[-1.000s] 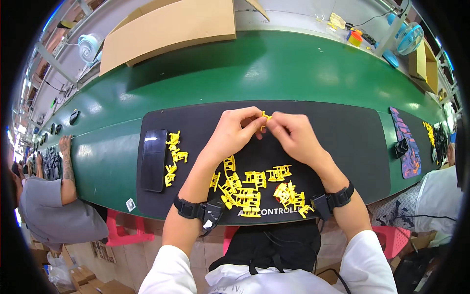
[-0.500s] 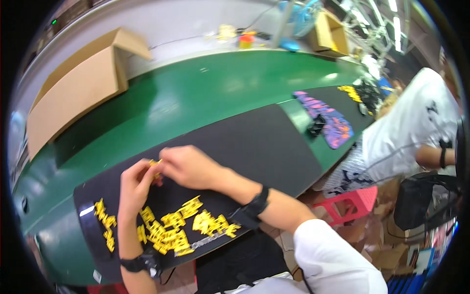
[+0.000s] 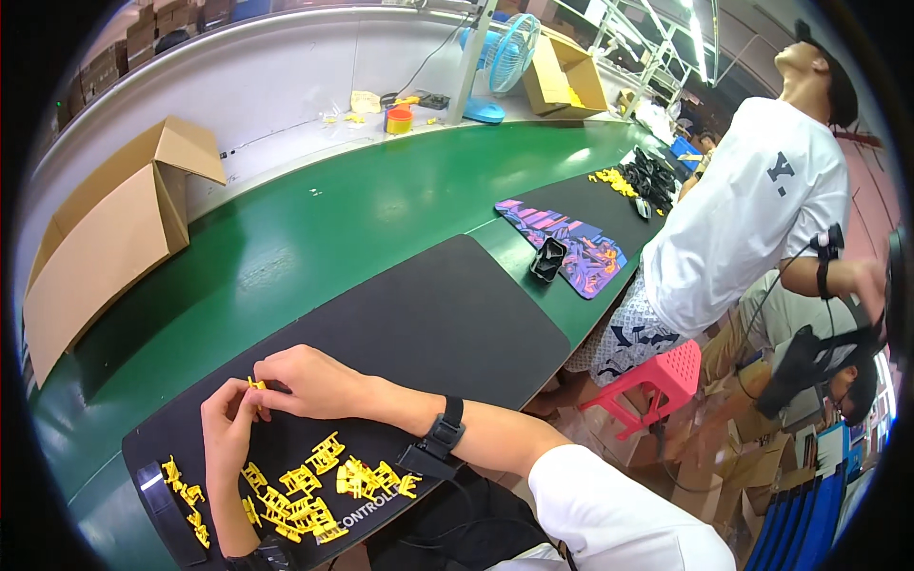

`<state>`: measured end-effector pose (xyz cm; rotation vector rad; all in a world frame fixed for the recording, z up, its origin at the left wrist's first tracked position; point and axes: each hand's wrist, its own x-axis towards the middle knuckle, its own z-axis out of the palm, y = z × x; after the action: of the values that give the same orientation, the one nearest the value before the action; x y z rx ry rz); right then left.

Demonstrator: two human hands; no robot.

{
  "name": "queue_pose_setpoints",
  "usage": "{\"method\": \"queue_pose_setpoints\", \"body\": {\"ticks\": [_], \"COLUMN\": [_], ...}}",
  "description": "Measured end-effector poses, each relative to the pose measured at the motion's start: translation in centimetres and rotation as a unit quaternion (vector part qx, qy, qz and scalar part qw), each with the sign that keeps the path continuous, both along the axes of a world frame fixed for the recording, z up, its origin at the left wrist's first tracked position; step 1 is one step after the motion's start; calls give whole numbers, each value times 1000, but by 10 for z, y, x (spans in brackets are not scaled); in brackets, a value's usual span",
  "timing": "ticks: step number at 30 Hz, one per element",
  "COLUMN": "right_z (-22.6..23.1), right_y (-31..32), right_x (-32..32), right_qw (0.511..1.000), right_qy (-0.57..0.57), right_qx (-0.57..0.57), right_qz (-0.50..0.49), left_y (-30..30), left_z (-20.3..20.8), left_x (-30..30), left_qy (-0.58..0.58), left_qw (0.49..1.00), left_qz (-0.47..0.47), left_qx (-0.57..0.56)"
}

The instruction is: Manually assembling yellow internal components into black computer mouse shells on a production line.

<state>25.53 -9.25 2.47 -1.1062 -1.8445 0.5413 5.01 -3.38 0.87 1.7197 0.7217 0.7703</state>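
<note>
My left hand (image 3: 227,423) and my right hand (image 3: 303,383) meet over the left part of a black mat (image 3: 409,319). Between their pinched fingertips is a small yellow plastic part (image 3: 255,383), mostly covered by the fingers. Close to my wrists lie several yellow frame-like plastic parts (image 3: 297,509) in a loose pile. Right of it sits another cluster of yellow parts (image 3: 367,479), and a short row of yellow pieces (image 3: 187,500) lies left of my left forearm.
A cardboard box (image 3: 105,257) stands far left on the green table (image 3: 381,186). A black tray (image 3: 548,259) rests by a patterned mat (image 3: 581,252). At the back are a blue fan (image 3: 500,62) and a yellow-red tub (image 3: 398,120). A person (image 3: 762,200) stands right, near a pink stool (image 3: 657,385).
The whole view has swung, so the table sits lower and the person at right shows more fully. My hands remain together at the small yellow part.
</note>
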Motion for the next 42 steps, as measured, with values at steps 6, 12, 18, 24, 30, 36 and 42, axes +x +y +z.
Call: {"method": "queue_pose_setpoints", "body": {"ticks": [6,12,18,24,30,36,42], "right_z": [-6,-3,-16,-18,-19,-23,-25], "right_y": [2,2,8,12,9,10,8], "right_x": [-2,-9,-3,-2,-1,-4,-7], "right_qw": [995,988,992,993,993,997,995], "right_qy": [79,133,122,114,113,64,91], "right_qx": [-44,-68,-21,-10,-14,-15,2], "right_qz": [30,42,24,-19,-15,-43,-49], "left_y": [0,0,1,3,0,-3,-2], "left_z": [-2,-1,0,-5,-4,-5,-3], "left_x": [2,-1,3,-2,4,7,7], "left_qy": [4,-5,-18,-14,0,-15,-11], "left_qw": [1000,1000,999,1000,998,997,996], "left_qz": [-18,-23,-46,-23,-49,-72,-80], "left_qx": [11,2,-12,-14,-33,-33,-31]}}
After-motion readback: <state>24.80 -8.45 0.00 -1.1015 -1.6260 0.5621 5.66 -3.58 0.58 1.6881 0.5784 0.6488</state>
